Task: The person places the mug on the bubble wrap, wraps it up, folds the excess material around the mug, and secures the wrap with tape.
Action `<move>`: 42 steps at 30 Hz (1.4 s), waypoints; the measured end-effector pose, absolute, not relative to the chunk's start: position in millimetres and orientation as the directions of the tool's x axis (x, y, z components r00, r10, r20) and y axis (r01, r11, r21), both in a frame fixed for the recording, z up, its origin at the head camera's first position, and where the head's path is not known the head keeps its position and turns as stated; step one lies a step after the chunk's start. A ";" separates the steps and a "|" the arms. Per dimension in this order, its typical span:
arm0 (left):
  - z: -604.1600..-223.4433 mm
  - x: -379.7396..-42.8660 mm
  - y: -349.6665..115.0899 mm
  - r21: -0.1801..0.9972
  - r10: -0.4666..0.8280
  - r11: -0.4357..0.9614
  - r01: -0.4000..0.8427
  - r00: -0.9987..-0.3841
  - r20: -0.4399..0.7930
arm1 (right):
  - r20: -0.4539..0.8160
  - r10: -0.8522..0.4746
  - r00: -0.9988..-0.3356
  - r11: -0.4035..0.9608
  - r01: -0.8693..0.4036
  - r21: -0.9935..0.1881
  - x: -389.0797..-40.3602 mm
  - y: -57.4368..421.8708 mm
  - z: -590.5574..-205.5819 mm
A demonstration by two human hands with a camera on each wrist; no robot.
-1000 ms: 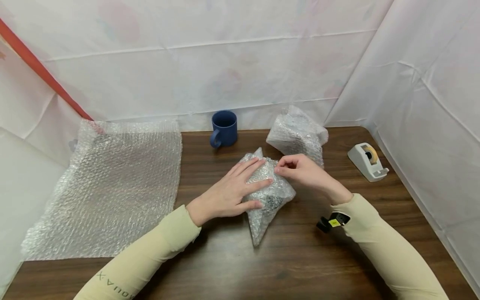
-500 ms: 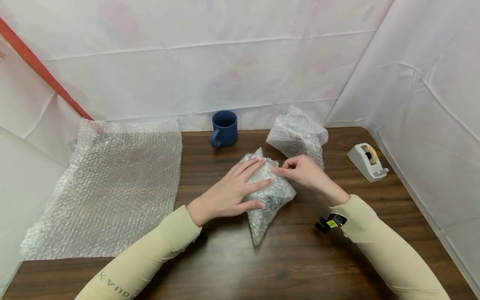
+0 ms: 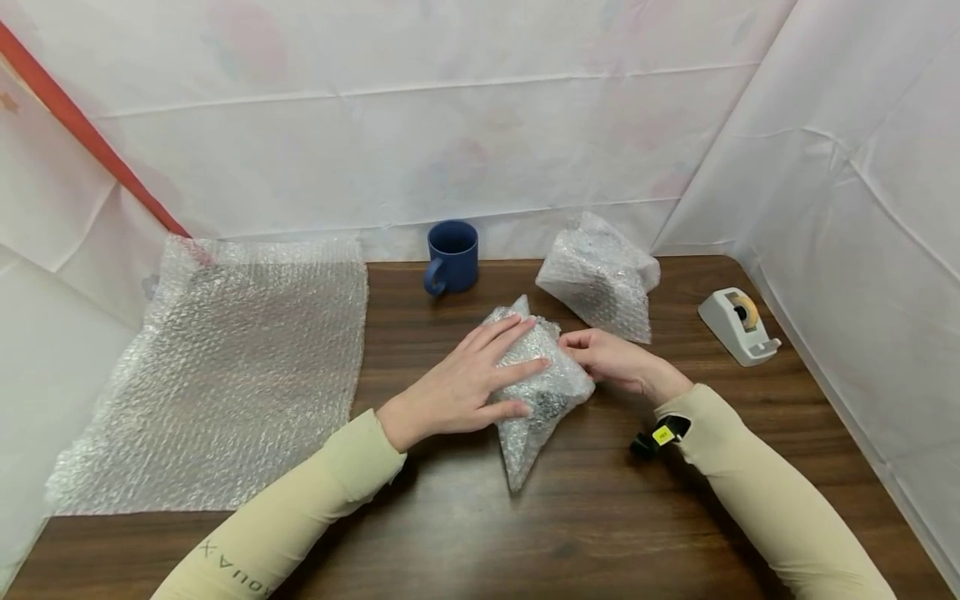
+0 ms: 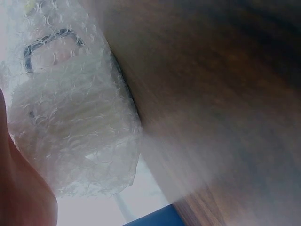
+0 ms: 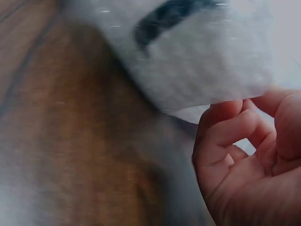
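A bundle of bubble wrap (image 3: 536, 379) lies on the table in the middle of the head view, with one pointed corner toward the person. Through the plastic in the right wrist view, a dark curved shape (image 5: 171, 19) shows, too blurred to identify. My left hand (image 3: 468, 387) rests on top of the bundle, fingers spread and straight. At the bundle's right edge, my right hand (image 3: 622, 362) has its fingers curled. Thumb and finger of that hand (image 5: 244, 160) pinch the wrap's edge in the right wrist view.
A blue mug (image 3: 453, 258) stands behind the bundle. Another crumpled bubble-wrap piece (image 3: 600, 275) lies at the back right, near a white tape dispenser (image 3: 738, 327). A large flat bubble-wrap sheet (image 3: 240, 375) covers the table's left. White curtains (image 3: 480, 125) hang behind and beside.
My right hand has moved from the top of the bundle down and right to its right edge. The left hand stays in place on the bundle.
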State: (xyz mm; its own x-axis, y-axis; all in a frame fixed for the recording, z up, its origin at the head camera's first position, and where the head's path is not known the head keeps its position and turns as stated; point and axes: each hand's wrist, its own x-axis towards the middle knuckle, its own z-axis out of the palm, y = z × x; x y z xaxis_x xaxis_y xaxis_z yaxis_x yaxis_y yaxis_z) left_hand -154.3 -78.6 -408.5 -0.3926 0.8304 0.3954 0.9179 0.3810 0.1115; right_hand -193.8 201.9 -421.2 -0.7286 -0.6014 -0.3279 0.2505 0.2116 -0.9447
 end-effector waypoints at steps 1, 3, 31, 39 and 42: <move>-408.5 -154.4 -78.1 0.114 0.830 0.379 0.918 -0.392 0.396 | -0.333 -0.600 -0.728 0.210 0.259 -0.943 -193.8 202.3 -422.1; -408.6 -154.5 -77.1 0.117 0.831 0.375 0.920 -0.389 0.397 | -0.336 -0.592 -0.732 0.187 0.281 -0.941 -193.0 203.8 -421.9; -408.0 -154.3 -79.0 0.092 0.831 0.389 0.916 -0.393 0.394 | 0.364 -0.689 -0.627 0.526 -0.778 -0.343 -157.3 189.1 -387.0; -406.7 -154.3 -78.7 0.100 0.835 0.388 0.916 -0.395 0.382 | 0.269 -0.712 -0.649 0.536 -0.749 -0.389 -152.6 186.6 -388.6; -406.4 -153.9 -78.9 0.108 0.835 0.385 0.916 -0.396 0.382 | 0.283 -0.709 -0.646 0.507 -0.746 -0.432 -153.6 188.0 -388.6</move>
State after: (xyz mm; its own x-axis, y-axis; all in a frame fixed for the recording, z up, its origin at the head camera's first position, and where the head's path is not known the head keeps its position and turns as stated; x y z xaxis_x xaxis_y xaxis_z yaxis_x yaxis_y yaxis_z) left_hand -153.9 -78.9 -406.4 -0.3961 0.8349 0.3821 0.9164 0.3855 0.1077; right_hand -153.6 188.0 -388.6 -0.6457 -0.7092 0.2828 -0.7459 0.5068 -0.4322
